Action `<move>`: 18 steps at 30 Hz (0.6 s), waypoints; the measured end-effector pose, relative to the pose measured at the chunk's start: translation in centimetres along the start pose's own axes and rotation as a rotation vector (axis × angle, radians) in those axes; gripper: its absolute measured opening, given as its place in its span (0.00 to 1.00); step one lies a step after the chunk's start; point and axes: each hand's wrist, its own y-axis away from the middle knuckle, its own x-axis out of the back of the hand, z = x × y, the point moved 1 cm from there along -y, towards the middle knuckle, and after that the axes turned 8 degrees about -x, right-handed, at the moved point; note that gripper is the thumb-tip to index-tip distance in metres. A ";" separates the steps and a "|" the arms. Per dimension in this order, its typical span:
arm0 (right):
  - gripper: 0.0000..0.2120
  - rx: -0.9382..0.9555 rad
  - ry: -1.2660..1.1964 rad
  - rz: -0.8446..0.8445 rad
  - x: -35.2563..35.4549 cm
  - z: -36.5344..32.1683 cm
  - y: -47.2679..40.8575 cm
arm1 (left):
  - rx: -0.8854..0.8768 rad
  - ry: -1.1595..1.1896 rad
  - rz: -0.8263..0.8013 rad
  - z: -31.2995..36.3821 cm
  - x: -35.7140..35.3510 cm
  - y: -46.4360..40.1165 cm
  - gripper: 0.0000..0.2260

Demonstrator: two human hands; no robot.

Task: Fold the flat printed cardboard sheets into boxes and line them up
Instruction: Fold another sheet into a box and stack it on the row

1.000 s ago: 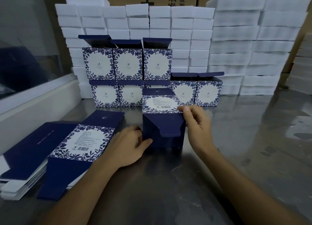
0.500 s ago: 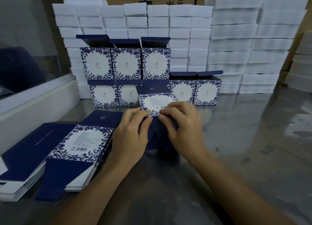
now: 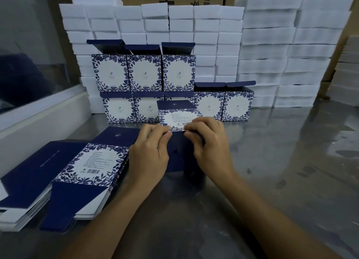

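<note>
A blue and white printed box (image 3: 177, 115) lies on its side on the metal table (image 3: 272, 171), its dark blue end facing me. My left hand (image 3: 150, 151) and my right hand (image 3: 209, 144) both grip its near end, fingers curled over the top edge and pressing on the dark end flaps (image 3: 178, 151). A stack of flat printed sheets (image 3: 93, 165) lies to the left of my left hand. Several folded boxes (image 3: 144, 72) stand in two rows behind, lids up, the lower row (image 3: 238, 105) reaching further right.
Tall stacks of white foam blocks (image 3: 272, 50) wall off the back of the table. A white ledge with a glass pane (image 3: 38, 111) runs along the left. More flat dark blue sheets (image 3: 25, 177) lie at the far left. Brown cartons stand behind.
Both hands came together on the box's near end. The open dark flap seen a second ago is now folded in under my fingers, and the box has tipped slightly away.
</note>
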 end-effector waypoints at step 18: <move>0.06 -0.358 -0.211 -0.037 -0.2 2.9 0.3 | 0.151 0.179 -0.209 -0.8 -0.6 1.5 0.22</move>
